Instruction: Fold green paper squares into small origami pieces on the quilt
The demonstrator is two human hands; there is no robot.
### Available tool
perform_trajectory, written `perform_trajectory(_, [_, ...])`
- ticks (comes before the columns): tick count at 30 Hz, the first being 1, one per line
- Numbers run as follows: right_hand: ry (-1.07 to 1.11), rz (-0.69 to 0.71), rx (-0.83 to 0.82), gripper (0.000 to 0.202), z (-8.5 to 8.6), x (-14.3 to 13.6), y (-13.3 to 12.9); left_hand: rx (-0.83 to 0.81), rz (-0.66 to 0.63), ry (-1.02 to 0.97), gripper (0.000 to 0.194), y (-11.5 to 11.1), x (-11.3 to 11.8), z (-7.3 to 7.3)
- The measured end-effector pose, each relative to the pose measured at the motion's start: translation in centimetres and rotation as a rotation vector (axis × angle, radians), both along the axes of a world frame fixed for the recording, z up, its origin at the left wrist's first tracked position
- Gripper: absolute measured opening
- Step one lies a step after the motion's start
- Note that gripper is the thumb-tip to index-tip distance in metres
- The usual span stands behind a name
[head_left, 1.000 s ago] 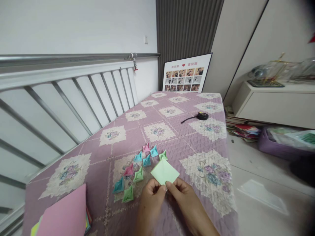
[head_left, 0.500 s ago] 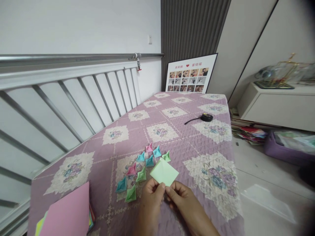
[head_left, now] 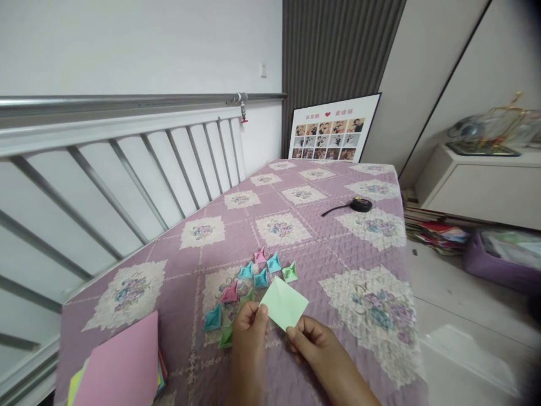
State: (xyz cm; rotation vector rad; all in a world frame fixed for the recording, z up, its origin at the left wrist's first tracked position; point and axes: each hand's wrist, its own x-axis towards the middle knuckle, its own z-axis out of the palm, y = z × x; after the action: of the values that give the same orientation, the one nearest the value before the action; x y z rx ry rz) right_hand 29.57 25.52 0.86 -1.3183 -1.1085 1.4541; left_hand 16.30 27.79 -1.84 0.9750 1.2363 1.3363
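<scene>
A pale green square of paper (head_left: 284, 303) with a faint crease is held up between my two hands. My left hand (head_left: 250, 328) pinches its left corner between thumb and fingers. At the bottom corner, my right hand (head_left: 310, 338) grips the same paper, thumb on top. Just beyond and to the left lie several small folded paper pieces on the cloth: a blue one (head_left: 261, 278), a pink one (head_left: 229, 292) and a green one (head_left: 289, 272) among them. My left hand partly hides two green pieces nearest to it.
A stack of coloured paper (head_left: 120, 361), pink on top, lies at the near left. The table wears a purple floral cloth (head_left: 315, 248). A black tape measure (head_left: 360, 204) with a strap rests farther back. A white radiator (head_left: 127, 186) runs along the left; a photo board (head_left: 333, 127) stands behind.
My left hand has shifted from the paper's bottom corner to its left corner. The paper has turned slightly, and my right hand stays at its bottom. The view has swung a little left.
</scene>
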Motion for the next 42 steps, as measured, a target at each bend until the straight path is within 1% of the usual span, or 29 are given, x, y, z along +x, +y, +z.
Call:
perform_trajectory(6, [0.005, -0.006, 0.017, 0.043, -0.1, -0.1, 0.0, 0.007, 0.060, 0.013, 0.040, -0.5, 0.4, 0.7])
perform_trajectory(9, [0.009, -0.053, 0.024, 0.042, -0.1, 0.1, 0.0, -0.004, 0.056, 0.026, 0.042, -0.5, 0.4, 1.0])
perform_trajectory(12, [0.028, -0.108, 0.018, 0.041, 0.1, 0.2, -0.1, -0.025, -0.059, 0.013, 0.037, -0.4, 0.6, 1.6])
perform_trajectory(15, [0.038, -0.111, 0.031, 0.041, 0.3, 0.1, -0.1, -0.072, -0.194, -0.001, 0.031, -0.3, 1.2, 1.8])
perform_trajectory(17, [0.046, -0.091, 0.057, 0.043, 0.4, 0.0, 0.0, -0.108, -0.221, -0.003, 0.028, -0.4, 1.6, 1.6])
perform_trajectory(19, [0.057, -0.101, 0.071, 0.043, 0.4, -0.1, 0.0, -0.134, -0.202, 0.000, 0.027, -0.4, 1.8, 1.3])
perform_trajectory(21, [0.075, -0.143, 0.059, 0.042, 0.2, -0.1, 0.1, -0.142, -0.173, 0.015, 0.026, -0.5, 1.8, 1.1])
perform_trajectory(24, [0.141, -0.192, 0.028, 0.039, -0.1, 0.0, 0.1, -0.142, -0.170, 0.061, 0.022, -0.5, 1.7, 1.3])
perform_trajectory(26, [0.179, -0.217, 0.020, 0.037, -0.2, 0.3, 0.1, -0.144, -0.182, 0.074, 0.023, -0.5, 1.7, 1.5])
perform_trajectory(30, [0.218, -0.282, 0.051, 0.034, 0.0, 1.0, 0.1, -0.141, -0.173, 0.070, 0.019, -0.3, 1.5, 1.5])
perform_trajectory(33, [0.273, -0.333, 0.041, 0.031, 0.3, 1.3, 0.2, -0.146, -0.169, 0.074, 0.019, -0.3, 1.3, 1.7])
perform_trajectory(36, [0.288, -0.316, 0.036, 0.031, 0.3, 1.3, 0.3, -0.136, -0.190, 0.101, 0.017, -0.5, 1.2, 2.2])
perform_trajectory(39, [0.235, -0.273, 0.062, 0.032, 0.0, 1.2, 0.3, -0.128, -0.198, 0.129, 0.016, -0.7, 1.3, 2.6])
perform_trajectory(42, [0.195, -0.267, 0.100, 0.035, 0.0, 1.2, 0.2, -0.132, -0.202, 0.149, 0.018, -0.8, 1.4, 2.7])
